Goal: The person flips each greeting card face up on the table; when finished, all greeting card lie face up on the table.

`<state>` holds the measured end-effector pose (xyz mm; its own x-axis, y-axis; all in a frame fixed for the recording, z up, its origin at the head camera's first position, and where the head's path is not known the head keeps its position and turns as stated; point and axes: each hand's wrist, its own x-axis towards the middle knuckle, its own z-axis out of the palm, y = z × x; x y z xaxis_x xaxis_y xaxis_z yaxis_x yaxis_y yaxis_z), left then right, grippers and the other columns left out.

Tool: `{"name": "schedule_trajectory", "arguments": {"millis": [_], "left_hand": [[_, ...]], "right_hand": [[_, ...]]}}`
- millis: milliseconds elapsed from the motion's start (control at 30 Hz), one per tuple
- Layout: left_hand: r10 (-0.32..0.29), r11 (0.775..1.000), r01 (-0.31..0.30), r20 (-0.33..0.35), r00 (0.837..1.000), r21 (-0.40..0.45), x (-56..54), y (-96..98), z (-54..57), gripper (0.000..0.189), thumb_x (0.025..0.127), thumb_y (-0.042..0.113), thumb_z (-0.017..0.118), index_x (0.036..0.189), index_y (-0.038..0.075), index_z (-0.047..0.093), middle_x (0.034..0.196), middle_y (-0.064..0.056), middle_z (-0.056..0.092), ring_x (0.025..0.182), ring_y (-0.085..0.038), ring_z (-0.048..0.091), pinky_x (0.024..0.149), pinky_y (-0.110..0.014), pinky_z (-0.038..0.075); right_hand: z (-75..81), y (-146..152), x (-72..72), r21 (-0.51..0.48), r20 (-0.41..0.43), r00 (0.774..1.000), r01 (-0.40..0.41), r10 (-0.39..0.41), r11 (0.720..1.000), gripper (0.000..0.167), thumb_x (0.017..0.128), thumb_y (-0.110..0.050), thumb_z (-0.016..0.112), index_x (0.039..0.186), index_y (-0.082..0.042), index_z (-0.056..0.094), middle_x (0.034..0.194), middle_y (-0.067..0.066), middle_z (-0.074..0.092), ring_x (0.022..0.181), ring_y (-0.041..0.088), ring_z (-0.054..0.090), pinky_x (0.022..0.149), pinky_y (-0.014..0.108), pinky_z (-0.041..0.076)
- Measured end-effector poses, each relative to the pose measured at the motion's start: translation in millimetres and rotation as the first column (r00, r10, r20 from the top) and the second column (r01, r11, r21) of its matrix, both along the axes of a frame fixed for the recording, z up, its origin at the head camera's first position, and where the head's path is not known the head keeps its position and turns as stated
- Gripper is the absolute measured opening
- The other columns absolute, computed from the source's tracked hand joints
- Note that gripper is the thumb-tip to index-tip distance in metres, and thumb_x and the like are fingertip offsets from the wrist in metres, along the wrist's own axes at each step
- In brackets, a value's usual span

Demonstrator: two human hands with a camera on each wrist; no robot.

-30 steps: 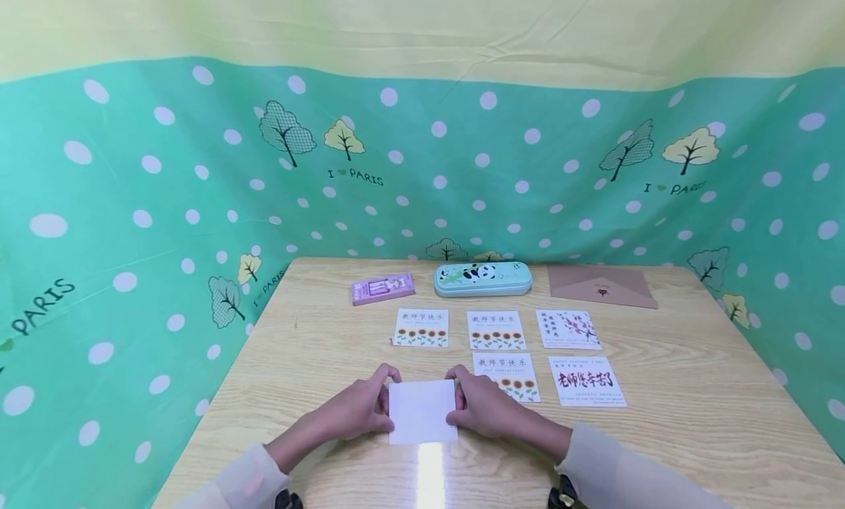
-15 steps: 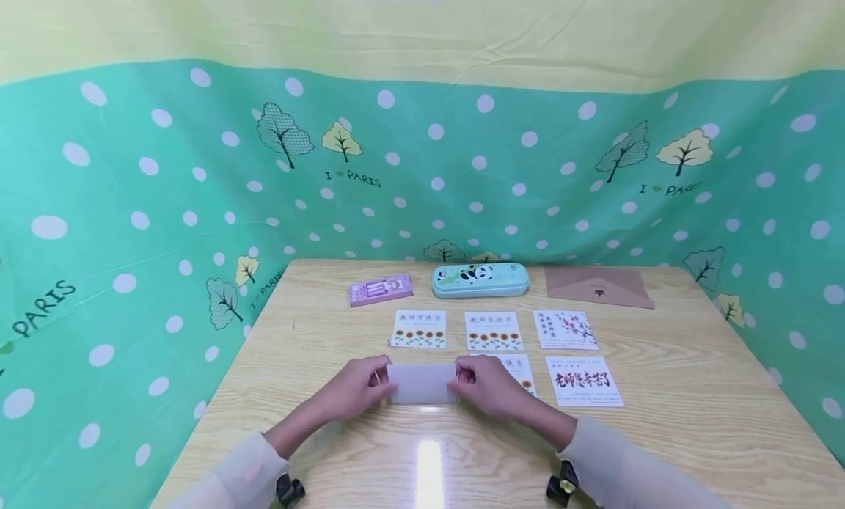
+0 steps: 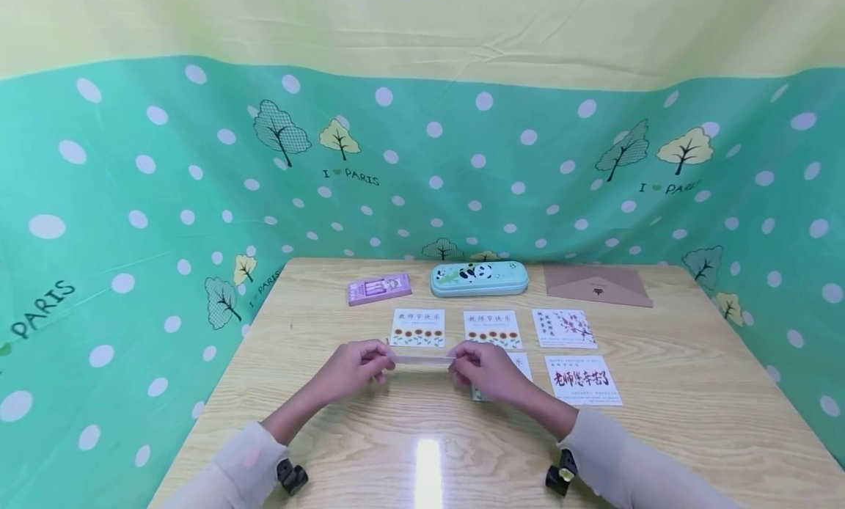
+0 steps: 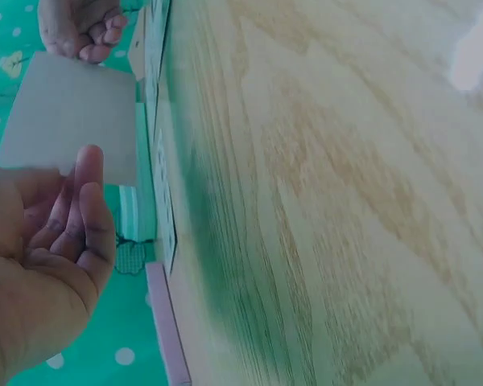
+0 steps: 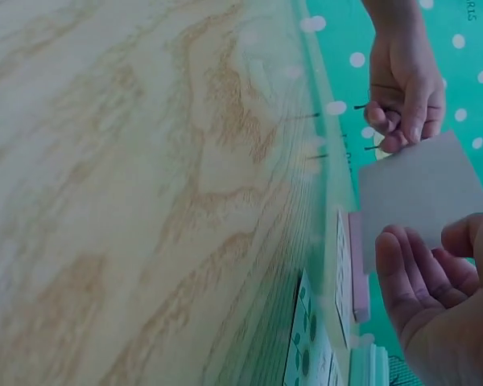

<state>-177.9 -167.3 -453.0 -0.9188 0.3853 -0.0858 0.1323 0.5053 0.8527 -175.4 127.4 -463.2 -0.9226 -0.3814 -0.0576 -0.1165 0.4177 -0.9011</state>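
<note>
A blank pale square card [image 3: 421, 360] is held between both hands, seen nearly edge-on in the head view. Both wrist views show its plain grey-white face [image 4: 76, 108] raised off the table. My left hand [image 3: 356, 370] pinches one side edge with thumb and fingers; my right hand [image 3: 485, 370] pinches the opposite edge. Just behind the right hand, a sunflower card [image 3: 521, 364] lies partly covered by that hand. Two more sunflower cards, a left one [image 3: 418, 327] and a middle one [image 3: 493, 327], lie farther back.
To the right lie a blossom card [image 3: 565, 328] and a card with red lettering [image 3: 584, 381]. Along the back are a purple box [image 3: 379, 289], a mint panda pencil case [image 3: 479, 279] and a brown envelope [image 3: 597, 284]. A polka-dot curtain [image 3: 396, 157] hangs behind the table.
Both hands have moved forward, away from the body, with the card. It has tilted from showing its blank face to nearly edge-on in the head view.
</note>
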Motion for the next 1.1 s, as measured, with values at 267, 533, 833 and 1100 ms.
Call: {"name": "schedule_trajectory", "arguments": {"millis": [267,533,833,1100], "left_hand": [[0.008,0.999,-0.009,-0.011,1.0,-0.049,-3.4,-1.1,-1.4,0.02,0.104,0.022,0.059,0.114,0.013,0.074,0.087,-0.004,0.072,0.082,-0.022,0.069,0.067,-0.029,0.056],[-0.14,0.969,0.113,-0.11,0.984,-0.218,-6.6,-1.2,-6.8,0.036,0.099,0.023,0.066,0.134,0.015,0.068,0.092,0.004,0.066,0.08,-0.008,0.06,0.067,-0.022,0.052],[-0.193,0.94,0.149,-0.119,0.974,-0.308,-12.5,-4.0,-21.5,0.042,0.098,0.024,0.068,0.139,0.015,0.064,0.082,0.006,0.058,0.072,-0.007,0.054,0.063,-0.023,0.047],[-0.208,0.922,0.151,-0.127,0.97,-0.356,-12.3,-1.6,-24.7,0.042,0.097,0.024,0.069,0.137,0.013,0.065,0.086,0.002,0.059,0.075,-0.01,0.05,0.066,-0.025,0.043]], "right_hand": [[-2.2,-2,-5.0,0.018,0.003,1.0,0.001,-0.002,1.0,0.014,0.101,-0.022,0.063,0.107,-0.014,0.074,0.085,0.002,0.071,0.078,0.021,0.069,0.071,0.03,0.057],[-14.2,-7,-14.8,0.164,-0.096,0.987,-0.11,0.127,0.98,0.043,0.092,-0.021,0.074,0.132,-0.007,0.064,0.086,-0.007,0.068,0.07,0.006,0.06,0.064,0.022,0.051],[-22.0,-17,-19.2,0.304,-0.108,0.974,-0.16,0.201,0.939,0.055,0.09,-0.02,0.076,0.14,-0.004,0.059,0.075,-0.009,0.062,0.061,0.004,0.053,0.059,0.022,0.046],[-23.2,-21,-20.0,0.399,-0.134,0.961,-0.173,0.244,0.9,0.055,0.089,-0.021,0.079,0.137,-0.003,0.061,0.07,-0.012,0.059,0.061,0.002,0.051,0.062,0.021,0.043]]}}
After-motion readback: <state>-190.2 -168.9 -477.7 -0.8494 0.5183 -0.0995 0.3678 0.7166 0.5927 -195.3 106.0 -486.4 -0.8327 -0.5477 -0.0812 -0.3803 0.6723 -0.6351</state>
